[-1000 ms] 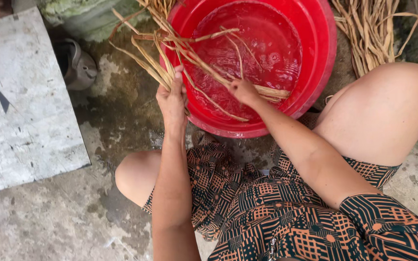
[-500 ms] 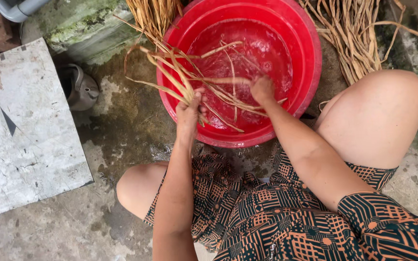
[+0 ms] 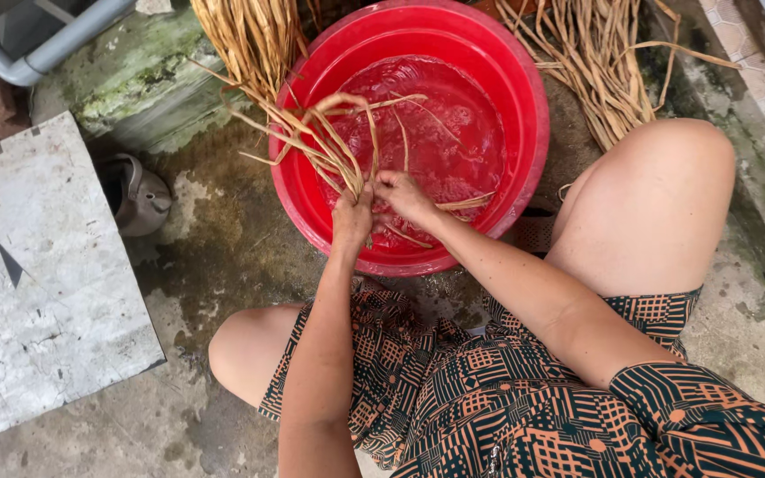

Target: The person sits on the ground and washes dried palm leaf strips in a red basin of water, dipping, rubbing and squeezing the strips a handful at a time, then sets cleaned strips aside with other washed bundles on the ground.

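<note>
Hands gathering straw stalks over a red tub of water.

The red tub (image 3: pixel 524 80) sits on wet concrete between the knees; a grey slab (image 3: pixel 37 274) lies to the left, dry straw piles (image 3: pixel 595 53) beyond. The left hand (image 3: pixel 352 219) is closed around a bunch of wet stalks (image 3: pixel 329 146) at the tub's near rim, while the right hand (image 3: pixel 405 196), touching it, pinches the same stalks.

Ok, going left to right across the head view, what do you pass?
Grey slab → small grey pot → left hand gripping straw-coloured stalks → right hand → far rim of red basin → loose stalk pile.
</note>
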